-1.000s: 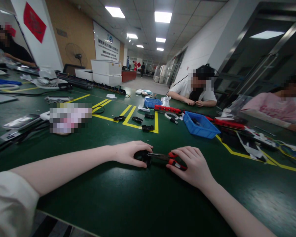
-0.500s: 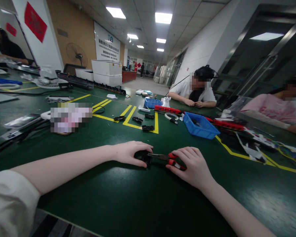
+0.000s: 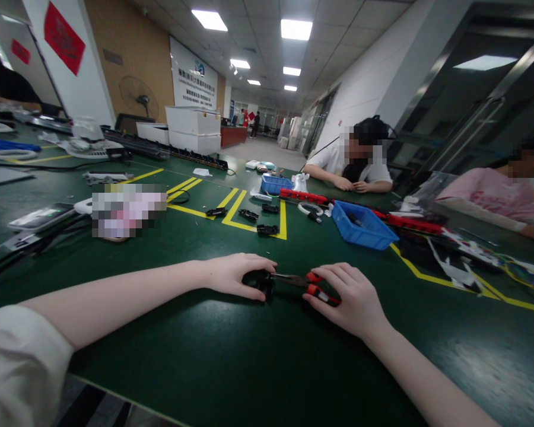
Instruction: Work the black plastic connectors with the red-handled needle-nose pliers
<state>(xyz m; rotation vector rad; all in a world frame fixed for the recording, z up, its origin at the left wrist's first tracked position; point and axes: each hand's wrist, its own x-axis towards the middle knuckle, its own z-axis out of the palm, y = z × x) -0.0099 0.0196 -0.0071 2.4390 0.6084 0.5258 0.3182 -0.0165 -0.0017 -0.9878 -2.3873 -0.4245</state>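
My left hand is closed around a small black part, thumb in front and fingers behind it, low over the green table. My fingers cover much of the part, so its exact kind is unclear. In my right hand are red-handled long-nose pliers, gripped by both handles. Their metal jaws point left and reach the right side of the black part; whether they bite on it is too small to tell. Beyond my hands lie several similar black parts, one near the yellow tape corner.
A blue bin stands ahead to the right, with a smaller blue bin behind it. Phones and black cables lie to the left. A red strip runs across the back. A co-worker sits opposite, another at right.
My right hand and the pliers have shifted very slightly to the right. My left hand keeps its hold on the black part, nearly unmoved.
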